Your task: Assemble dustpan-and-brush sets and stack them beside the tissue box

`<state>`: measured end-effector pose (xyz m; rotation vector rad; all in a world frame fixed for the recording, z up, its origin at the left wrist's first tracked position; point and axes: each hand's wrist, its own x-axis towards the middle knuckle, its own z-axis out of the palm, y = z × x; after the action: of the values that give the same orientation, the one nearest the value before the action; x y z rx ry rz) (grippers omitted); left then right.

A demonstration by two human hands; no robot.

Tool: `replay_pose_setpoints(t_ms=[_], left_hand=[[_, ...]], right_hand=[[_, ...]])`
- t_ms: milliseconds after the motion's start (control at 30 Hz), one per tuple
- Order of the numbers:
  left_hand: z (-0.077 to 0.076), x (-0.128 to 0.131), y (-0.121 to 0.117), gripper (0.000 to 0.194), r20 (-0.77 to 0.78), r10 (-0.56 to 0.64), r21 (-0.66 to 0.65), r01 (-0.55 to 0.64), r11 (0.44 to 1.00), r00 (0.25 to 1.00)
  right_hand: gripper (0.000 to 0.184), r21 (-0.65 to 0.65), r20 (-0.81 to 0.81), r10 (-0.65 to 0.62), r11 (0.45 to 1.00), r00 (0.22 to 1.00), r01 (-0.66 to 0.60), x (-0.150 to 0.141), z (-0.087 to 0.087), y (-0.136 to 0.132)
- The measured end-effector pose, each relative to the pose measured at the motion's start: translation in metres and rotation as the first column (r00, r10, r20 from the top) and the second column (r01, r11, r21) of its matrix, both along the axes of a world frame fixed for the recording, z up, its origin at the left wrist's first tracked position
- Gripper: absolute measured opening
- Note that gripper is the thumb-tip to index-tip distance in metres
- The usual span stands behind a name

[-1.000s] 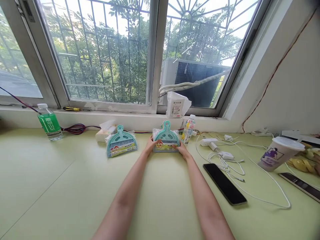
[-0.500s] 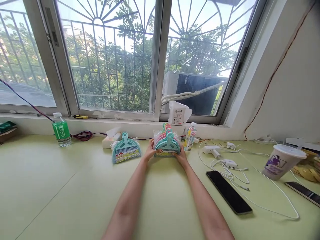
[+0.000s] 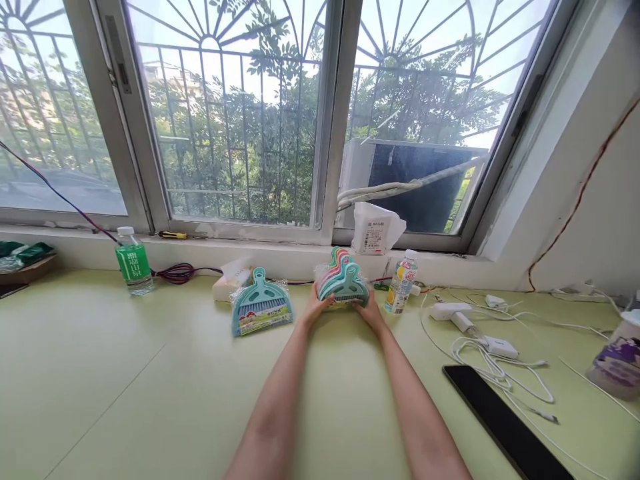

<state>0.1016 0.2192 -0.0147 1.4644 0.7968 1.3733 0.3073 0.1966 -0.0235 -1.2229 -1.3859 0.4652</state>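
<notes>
Near the wall stands a row of small dustpan and brush sets (image 3: 345, 288) in clear plastic, packed one behind another. Its front set is light blue, with green, red and yellow ones behind. My left hand (image 3: 316, 305) grips the row's left side, and my right hand (image 3: 370, 312) presses on its right side, fingers and thumbs curled round the lower edges of the front set. To the left, apart from my hands, a single light blue dustpan and brush set (image 3: 263, 303) leans back against a tissue pack (image 3: 233, 280), its label facing me.
A drink bottle (image 3: 401, 283) stands just right of the row. Farther right lie white chargers and cables (image 3: 493, 350), a black phone (image 3: 505, 420) and a lidded cup (image 3: 617, 360). A green-labelled water bottle (image 3: 134, 261) stands left. A white packet (image 3: 376, 229) sits on the windowsill.
The row of dustpan sets has shifted slightly away from me, towards the wall, between my two hands. The camera view has turned a little, so everything appears farther right.
</notes>
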Motion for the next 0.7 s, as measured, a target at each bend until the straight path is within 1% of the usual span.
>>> replay_pose_setpoints(t_ms=[67, 100, 167, 233, 333, 467, 633, 700], left_hand=[[0.000, 0.003, 0.009, 0.068, 0.030, 0.032, -0.006, -0.032, 0.999, 0.999], [0.000, 0.004, 0.012, 0.066, 0.031, 0.044, 0.002, -0.044, 0.999, 0.999], [-0.001, 0.007, 0.018, 0.068, 0.029, 0.084, -0.010, -0.084, 0.996, 0.996], [-0.003, 0.010, 0.022, 0.072, 0.005, 0.148, -0.041, -0.148, 0.988, 0.989], [-0.007, 0.013, 0.027, 0.073, -0.014, 0.211, -0.041, -0.211, 0.977, 0.977], [-0.010, 0.015, 0.029, 0.073, -0.029, 0.201, -0.058, -0.202, 0.978, 0.979], [-0.010, 0.015, 0.026, 0.086, 0.039, 0.162, -0.102, -0.158, 0.982, 0.986], [-0.010, 0.014, 0.024, 0.089, 0.040, 0.159, -0.106, -0.154, 0.982, 0.987]], right_hand=[[0.079, 0.030, -0.016, 0.034, 0.999, 0.999, -0.034, 0.003, -0.003, 0.010], [0.079, 0.043, -0.021, 0.049, 0.998, 0.999, -0.049, 0.005, -0.005, 0.014], [0.079, 0.049, -0.022, 0.059, 0.997, 0.998, -0.058, 0.008, -0.007, 0.019], [0.079, 0.034, -0.018, 0.053, 0.998, 0.998, -0.052, 0.010, -0.009, 0.022], [0.080, 0.022, -0.012, 0.045, 0.999, 0.999, -0.045, 0.010, -0.011, 0.022], [0.080, 0.030, 0.000, 0.040, 0.999, 0.999, -0.040, 0.011, -0.011, 0.020], [0.081, 0.022, 0.037, 0.048, 0.999, 0.998, -0.048, 0.014, -0.013, 0.021], [0.082, 0.017, 0.054, 0.037, 0.999, 0.998, -0.038, 0.015, -0.014, 0.020]])
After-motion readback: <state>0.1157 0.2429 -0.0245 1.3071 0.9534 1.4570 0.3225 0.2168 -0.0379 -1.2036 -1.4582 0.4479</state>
